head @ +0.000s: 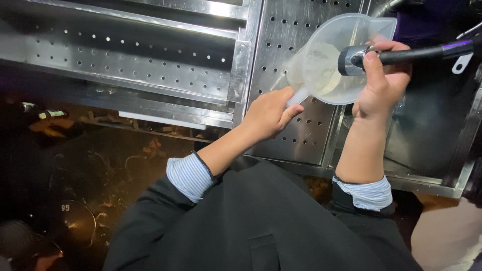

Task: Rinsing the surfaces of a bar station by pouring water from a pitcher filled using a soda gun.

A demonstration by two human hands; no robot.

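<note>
While the left hand (268,113) grips the handle of a clear plastic jug (331,57) | jug tilted above the perforated steel sink counter (296,135) | right hand (384,80) closed around a black spray hose (401,54), nozzle inside the jug's mouth.

Translucent matt plastic jug (329,60), glossy chrome-and-black sprayer (401,54), perforated brushed-steel counter (281,30)

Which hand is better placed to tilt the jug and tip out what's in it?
Left, probably. The left hand grips the handle of the translucent plastic jug, so it controls tilt. The right hand is busy holding the black spray hose at the jug's mouth.
</note>
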